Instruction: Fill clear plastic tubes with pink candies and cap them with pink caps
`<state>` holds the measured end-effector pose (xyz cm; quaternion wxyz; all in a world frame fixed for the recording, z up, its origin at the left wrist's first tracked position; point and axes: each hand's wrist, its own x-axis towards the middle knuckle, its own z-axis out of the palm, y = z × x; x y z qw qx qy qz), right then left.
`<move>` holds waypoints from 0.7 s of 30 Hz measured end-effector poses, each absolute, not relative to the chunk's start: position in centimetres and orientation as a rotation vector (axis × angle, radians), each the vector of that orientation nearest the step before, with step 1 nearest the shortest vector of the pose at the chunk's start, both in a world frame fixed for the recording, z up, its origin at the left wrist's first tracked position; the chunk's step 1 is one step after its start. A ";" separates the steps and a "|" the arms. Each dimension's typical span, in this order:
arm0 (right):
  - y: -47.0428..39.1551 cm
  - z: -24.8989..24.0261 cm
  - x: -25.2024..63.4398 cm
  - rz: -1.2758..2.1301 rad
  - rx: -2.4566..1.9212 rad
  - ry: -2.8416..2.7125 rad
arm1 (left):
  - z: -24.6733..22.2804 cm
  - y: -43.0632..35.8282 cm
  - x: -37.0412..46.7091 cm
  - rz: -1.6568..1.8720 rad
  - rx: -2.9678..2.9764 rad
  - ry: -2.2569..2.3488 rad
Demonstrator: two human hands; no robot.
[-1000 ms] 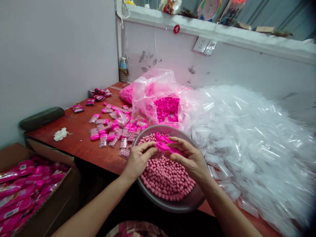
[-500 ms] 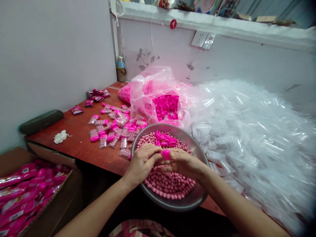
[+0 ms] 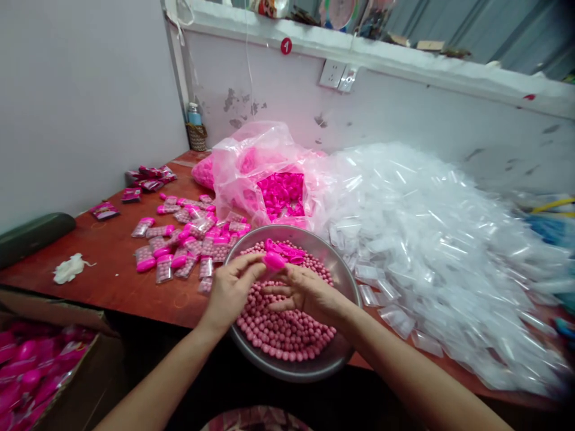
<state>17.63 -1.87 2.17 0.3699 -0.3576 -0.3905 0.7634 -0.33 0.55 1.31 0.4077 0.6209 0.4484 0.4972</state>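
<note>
My left hand (image 3: 231, 290) pinches a glossy bright pink plastic cap (image 3: 274, 261) between thumb and fingers, above a metal bowl (image 3: 345, 284). From the other side, my right hand (image 3: 314, 293) grips the cap's right end with thumb and forefinger, its lower fingers stretched out. Whether a clear container sits under the cap is hidden by my fingers. Dull pink round beads (image 3: 287, 332) fill much of the bowl. More pink caps (image 3: 290, 251) lie on the beads at the bowl's far side.
Bead-filled clear containers with pink caps (image 3: 164, 269) lie left of the bowl. Behind it stands a plastic bag (image 3: 251, 134) of pink caps. Clear empty containers (image 3: 417, 251) are heaped at right. A cardboard box (image 3: 85, 383) of pink packages stands lower left, below the red table (image 3: 126, 299).
The view has swung to the right, so everything appears further left. Both hands stay together over the bowl, and the pink cap in them now shows more of its length.
</note>
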 end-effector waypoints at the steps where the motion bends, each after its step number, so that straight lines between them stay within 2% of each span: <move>1: -1.8 2.3 18.2 1.862 -0.973 -1.074 | 1.7 1.5 -0.8 1.305 1.535 1.165; 4: -1.6 2.7 20.8 1.494 -1.236 -1.279 | 3.0 3.8 -2.0 1.484 1.574 1.263; 6: -1.5 3.1 23.2 1.270 -1.391 -1.376 | 3.3 4.2 -2.2 1.481 1.663 1.323; 9: -1.6 3.3 27.7 0.944 -1.571 -1.457 | 2.6 3.0 -1.5 1.309 1.764 1.336; 14: -2.1 1.0 36.1 0.088 -2.233 -1.831 | 0.5 1.0 -0.4 1.075 1.831 1.299; 17: -1.8 -1.6 39.2 0.020 -2.357 -1.935 | 0.2 1.2 -0.4 1.039 1.842 1.359; 21: -0.6 -4.1 40.1 0.015 -2.250 -2.169 | 0.3 1.4 -0.6 1.014 1.873 1.384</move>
